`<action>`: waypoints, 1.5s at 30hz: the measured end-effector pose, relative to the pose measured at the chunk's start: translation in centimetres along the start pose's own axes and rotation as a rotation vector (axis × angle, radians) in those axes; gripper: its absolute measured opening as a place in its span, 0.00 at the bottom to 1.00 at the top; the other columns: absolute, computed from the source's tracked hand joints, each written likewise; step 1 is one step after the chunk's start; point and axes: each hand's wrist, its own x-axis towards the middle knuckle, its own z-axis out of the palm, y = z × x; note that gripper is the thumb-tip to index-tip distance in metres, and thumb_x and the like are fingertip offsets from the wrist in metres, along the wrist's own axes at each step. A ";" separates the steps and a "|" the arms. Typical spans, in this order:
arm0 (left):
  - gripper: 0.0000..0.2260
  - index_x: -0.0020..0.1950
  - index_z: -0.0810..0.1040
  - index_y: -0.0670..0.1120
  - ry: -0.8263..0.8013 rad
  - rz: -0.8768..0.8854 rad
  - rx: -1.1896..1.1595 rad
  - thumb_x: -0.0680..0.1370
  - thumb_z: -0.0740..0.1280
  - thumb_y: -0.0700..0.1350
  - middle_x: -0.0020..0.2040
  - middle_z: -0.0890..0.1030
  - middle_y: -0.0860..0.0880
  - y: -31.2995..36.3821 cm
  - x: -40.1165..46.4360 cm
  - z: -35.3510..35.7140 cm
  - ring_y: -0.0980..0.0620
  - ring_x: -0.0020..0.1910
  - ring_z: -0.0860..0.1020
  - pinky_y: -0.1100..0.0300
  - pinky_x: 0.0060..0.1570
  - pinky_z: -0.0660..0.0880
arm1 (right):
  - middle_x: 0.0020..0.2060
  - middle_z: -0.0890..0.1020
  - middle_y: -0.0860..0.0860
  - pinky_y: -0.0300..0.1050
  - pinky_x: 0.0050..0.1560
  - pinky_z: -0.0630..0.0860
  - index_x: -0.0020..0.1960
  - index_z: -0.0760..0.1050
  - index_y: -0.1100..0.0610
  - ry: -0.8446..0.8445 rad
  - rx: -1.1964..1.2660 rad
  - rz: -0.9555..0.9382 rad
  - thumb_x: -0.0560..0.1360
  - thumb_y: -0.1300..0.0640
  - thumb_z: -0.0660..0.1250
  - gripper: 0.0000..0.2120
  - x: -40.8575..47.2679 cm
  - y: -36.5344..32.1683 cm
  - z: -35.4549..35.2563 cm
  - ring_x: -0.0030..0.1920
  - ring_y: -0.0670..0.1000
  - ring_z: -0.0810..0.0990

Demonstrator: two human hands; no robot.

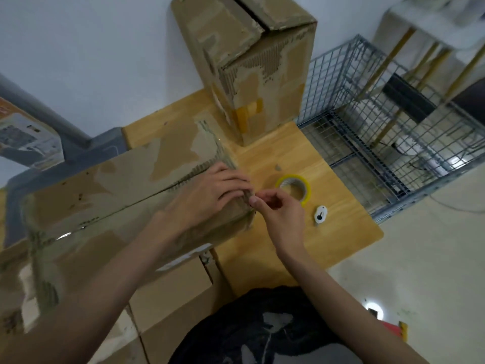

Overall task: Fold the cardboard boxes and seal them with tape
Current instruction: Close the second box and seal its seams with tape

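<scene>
The long box (126, 206) lies flat on the table (328, 227), its long axis running left to right, right end beside the tape roll (294, 189). The left hand (210, 195) rests on that end, fingers nearly straight. The right hand (278, 214) pinches at the box's end edge; what it holds cannot be told.

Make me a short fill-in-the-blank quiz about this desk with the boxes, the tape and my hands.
1. The left hand rests on the near box, while the right hand pinches at its ____ end.
2. The tape roll has a ____ rim.
3. The far box stands ____ on the desk.
4. Beside the roll lies a small ____ cutter.

Missing words: right; yellow; upright; white
</scene>
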 end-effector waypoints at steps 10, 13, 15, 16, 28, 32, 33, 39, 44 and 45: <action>0.20 0.60 0.84 0.53 -0.104 -0.068 0.040 0.80 0.58 0.61 0.56 0.82 0.55 -9.9 4.7 -5.7 0.48 0.57 0.73 0.48 0.58 0.70 | 0.31 0.83 0.47 0.49 0.36 0.78 0.40 0.83 0.50 0.088 -0.040 0.023 0.72 0.54 0.78 0.04 -1.0 -0.6 0.9 0.35 0.49 0.81; 0.19 0.57 0.84 0.52 -0.109 -0.134 0.032 0.79 0.61 0.61 0.55 0.83 0.54 -11.9 5.8 -7.0 0.48 0.56 0.76 0.47 0.60 0.71 | 0.30 0.82 0.47 0.54 0.38 0.79 0.39 0.83 0.49 0.102 -0.040 0.025 0.72 0.54 0.78 0.05 -1.0 -0.6 1.2 0.35 0.52 0.81; 0.15 0.54 0.85 0.50 -0.078 -0.211 -0.066 0.77 0.68 0.58 0.53 0.84 0.53 -12.3 6.4 -7.2 0.50 0.54 0.79 0.50 0.59 0.73 | 0.31 0.83 0.47 0.54 0.39 0.79 0.38 0.82 0.49 0.106 -0.034 0.025 0.72 0.55 0.78 0.07 -0.9 -0.8 1.3 0.35 0.52 0.81; 0.12 0.52 0.85 0.50 -0.047 -0.271 -0.149 0.75 0.72 0.56 0.52 0.84 0.52 -12.3 6.6 -7.2 0.52 0.53 0.80 0.51 0.59 0.75 | 0.31 0.83 0.47 0.53 0.38 0.79 0.38 0.82 0.49 0.105 -0.032 0.026 0.72 0.55 0.77 0.07 -0.8 -0.8 1.3 0.36 0.52 0.82; 0.16 0.64 0.79 0.52 -0.176 -0.511 -0.217 0.81 0.64 0.59 0.58 0.81 0.48 -12.7 6.8 -6.4 0.47 0.59 0.77 0.53 0.57 0.73 | 0.44 0.82 0.48 0.42 0.51 0.81 0.52 0.81 0.50 -0.050 -0.052 0.037 0.75 0.63 0.74 0.10 0.5 -1.6 0.9 0.44 0.43 0.82; 0.19 0.71 0.76 0.50 -0.051 -0.497 -0.229 0.82 0.66 0.54 0.67 0.78 0.47 -11.7 6.2 -6.0 0.47 0.66 0.75 0.59 0.56 0.67 | 0.55 0.75 0.47 0.33 0.54 0.78 0.59 0.81 0.51 0.000 -0.182 -0.100 0.76 0.64 0.73 0.14 0.1 -1.9 1.6 0.49 0.39 0.81; 0.19 0.72 0.76 0.49 -0.021 -0.490 -0.256 0.81 0.67 0.52 0.68 0.78 0.48 -11.5 6.1 -5.9 0.48 0.67 0.74 0.60 0.58 0.66 | 0.54 0.76 0.47 0.31 0.54 0.77 0.60 0.81 0.52 0.002 -0.200 -0.125 0.76 0.64 0.72 0.15 0.0 -2.0 1.7 0.49 0.38 0.81; 0.12 0.65 0.81 0.48 -0.019 -0.403 -0.224 0.82 0.66 0.47 0.66 0.80 0.50 -10.7 6.3 -6.2 0.53 0.64 0.75 0.60 0.59 0.66 | 0.54 0.82 0.44 0.31 0.54 0.78 0.64 0.79 0.54 -0.002 -0.167 -0.135 0.76 0.69 0.69 0.19 -0.2 -2.1 1.7 0.53 0.37 0.81; 0.12 0.58 0.83 0.46 -0.075 -0.293 -0.174 0.85 0.60 0.42 0.65 0.80 0.49 -10.5 6.3 -5.7 0.50 0.70 0.73 0.62 0.65 0.63 | 0.56 0.80 0.37 0.33 0.58 0.75 0.68 0.77 0.52 -0.078 -0.314 -0.262 0.79 0.68 0.63 0.21 -0.4 -2.0 2.0 0.58 0.37 0.77; 0.12 0.58 0.83 0.46 -0.092 -0.277 -0.157 0.85 0.60 0.43 0.65 0.80 0.49 -10.4 6.2 -5.6 0.50 0.73 0.69 0.62 0.68 0.60 | 0.59 0.80 0.38 0.35 0.58 0.75 0.70 0.75 0.51 -0.103 -0.340 -0.260 0.80 0.67 0.62 0.22 -0.4 -1.9 2.0 0.60 0.39 0.77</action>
